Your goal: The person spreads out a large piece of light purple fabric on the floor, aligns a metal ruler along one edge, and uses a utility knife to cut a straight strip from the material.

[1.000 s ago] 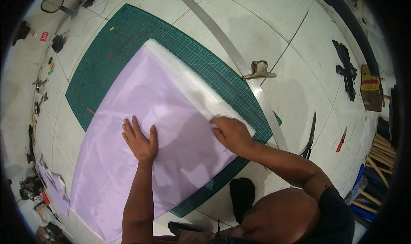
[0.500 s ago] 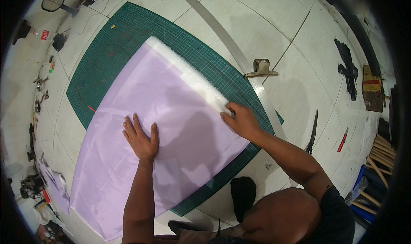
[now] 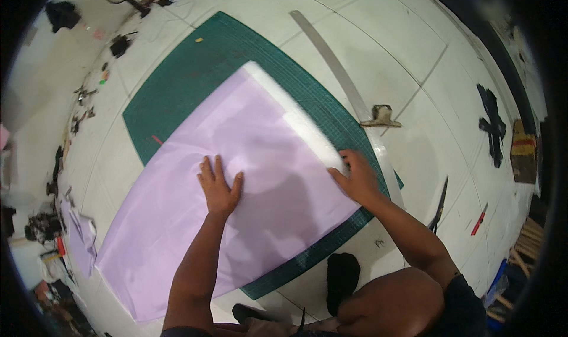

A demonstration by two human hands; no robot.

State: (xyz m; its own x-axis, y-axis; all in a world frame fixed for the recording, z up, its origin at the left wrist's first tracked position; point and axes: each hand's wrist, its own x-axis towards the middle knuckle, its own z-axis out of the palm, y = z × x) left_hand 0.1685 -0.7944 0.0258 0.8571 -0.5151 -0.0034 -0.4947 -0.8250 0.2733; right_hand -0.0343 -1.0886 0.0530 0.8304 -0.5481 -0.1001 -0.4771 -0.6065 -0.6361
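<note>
A large lilac fabric sheet (image 3: 177, 207) lies over a green cutting mat (image 3: 171, 94), with a fluffy white strip (image 3: 296, 115) along its upper right edge. My left hand (image 3: 219, 189) rests flat on the lilac surface, fingers spread, holding nothing. At the lower end of the white strip, my right hand (image 3: 360, 177) has its thumb on top and its fingers bent around the fabric edge, closed on it. The undersides of those fingers are hidden.
A long metal ruler (image 3: 331, 59) lies along the mat's right side, with a large bulldog clip (image 3: 381, 117) on it. Scissors (image 3: 439, 206) and a red cutter knife (image 3: 480, 220) lie on the tiles to the right. Black tape-like strips (image 3: 492, 124) lie beyond.
The whole scene has shifted right and slightly down in the picture, as the view turned. Both hands keep about the same places on the fabric.
</note>
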